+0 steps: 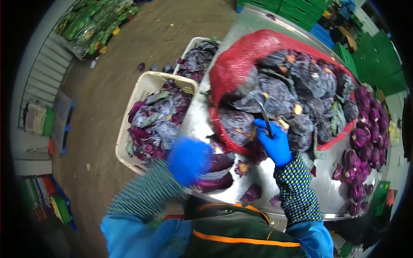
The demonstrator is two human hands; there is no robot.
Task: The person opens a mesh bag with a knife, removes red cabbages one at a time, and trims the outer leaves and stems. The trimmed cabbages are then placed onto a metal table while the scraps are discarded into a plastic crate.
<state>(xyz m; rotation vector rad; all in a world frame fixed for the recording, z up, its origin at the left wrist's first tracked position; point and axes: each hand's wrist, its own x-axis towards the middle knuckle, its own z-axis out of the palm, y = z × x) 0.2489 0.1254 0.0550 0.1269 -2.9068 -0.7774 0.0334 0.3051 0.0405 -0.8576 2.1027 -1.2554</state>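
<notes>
The metal tabletop point(194, 122) carries most of the things, and on it lies a big red net bag point(245, 53), its mouth spread towards the person, which leaves the dark, leafy cabbages point(312, 77) inside within reach. Against the tabletop's left edge stands a white crate point(137, 91) full of loose leaves, probably set there to catch what drops from that side. Smooth purple cabbages point(365, 142) are piled at the right end, seemingly to stay apart from the leafy ones. A purple cabbage point(216, 182) lies at the near edge, close to the body. The left hand point(189, 161) blurs just beside it; whether its fingers grip anything I cannot tell. The right hand point(276, 144) has its fingers wrapped round a knife point(265, 115), blade pointing up and away, perhaps to keep the edge clear of the other hand.
</notes>
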